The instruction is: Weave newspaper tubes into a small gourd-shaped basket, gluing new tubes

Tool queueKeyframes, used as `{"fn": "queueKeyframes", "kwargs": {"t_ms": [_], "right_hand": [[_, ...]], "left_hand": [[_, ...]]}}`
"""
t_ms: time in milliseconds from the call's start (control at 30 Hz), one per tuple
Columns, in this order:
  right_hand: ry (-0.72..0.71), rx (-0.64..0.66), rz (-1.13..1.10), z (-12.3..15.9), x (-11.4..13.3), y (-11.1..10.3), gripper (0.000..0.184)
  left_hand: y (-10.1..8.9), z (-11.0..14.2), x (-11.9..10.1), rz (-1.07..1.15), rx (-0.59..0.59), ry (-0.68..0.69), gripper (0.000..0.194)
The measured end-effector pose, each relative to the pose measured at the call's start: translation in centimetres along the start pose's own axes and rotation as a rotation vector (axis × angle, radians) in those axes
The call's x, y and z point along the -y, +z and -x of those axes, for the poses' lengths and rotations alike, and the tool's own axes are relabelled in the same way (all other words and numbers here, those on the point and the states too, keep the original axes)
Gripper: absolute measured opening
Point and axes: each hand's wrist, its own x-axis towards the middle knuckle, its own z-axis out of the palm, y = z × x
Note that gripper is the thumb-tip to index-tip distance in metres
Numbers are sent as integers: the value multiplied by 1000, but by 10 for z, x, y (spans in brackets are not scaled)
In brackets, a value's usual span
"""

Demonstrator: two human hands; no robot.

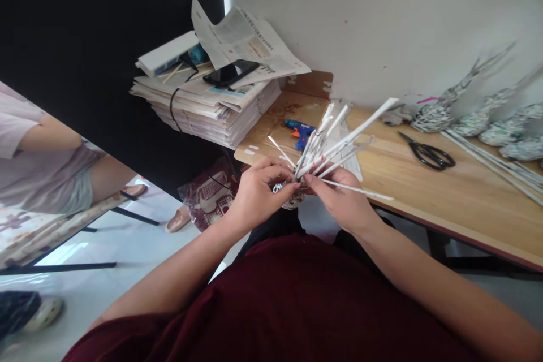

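Note:
A woven piece of rolled newspaper [291, 199] is held between my two hands in front of my lap, near the table's edge. Its rounded lower part shows beneath my fingers, and a bundle of white paper sticks [339, 144] fans up and out to the right. My left hand [263, 189] closes round its left side, thumb at the base of the sticks. My right hand [339, 195] pinches the base from the right, where one thin stick runs out sideways. The fingertips behind the sticks are partly hidden.
On the wooden table [394, 181] lie black scissors [426, 153], a blue glue gun [301, 131] and long paper sticks [492, 161]. Several woven paper pieces [432, 116] stand by the wall. A newspaper stack [207, 107] carries a phone [231, 72]. Another person [51, 153] sits at left.

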Motion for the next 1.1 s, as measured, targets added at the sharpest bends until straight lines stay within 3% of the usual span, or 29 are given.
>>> {"fn": "queueKeyframes", "kwargs": {"t_ms": [333,633,833,967,1100], "right_hand": [[83,-99,-36,-7,6,7,26],[135,-107,-181,-5,14,13,33],[75,-63,-134,-14,19,9,32],[59,-58,-140,-25,30,1,32],[21,-93,-97,-32,37,-7,32]], "left_hand": [[2,-4,0,7,-2,4,2],[6,-1,12,150,-28,-84,23],[5,-7,11,80,-68,14,27],[9,-20,6,-14,-81,125,26],[15,-34,5,24,-75,145,21]]}}
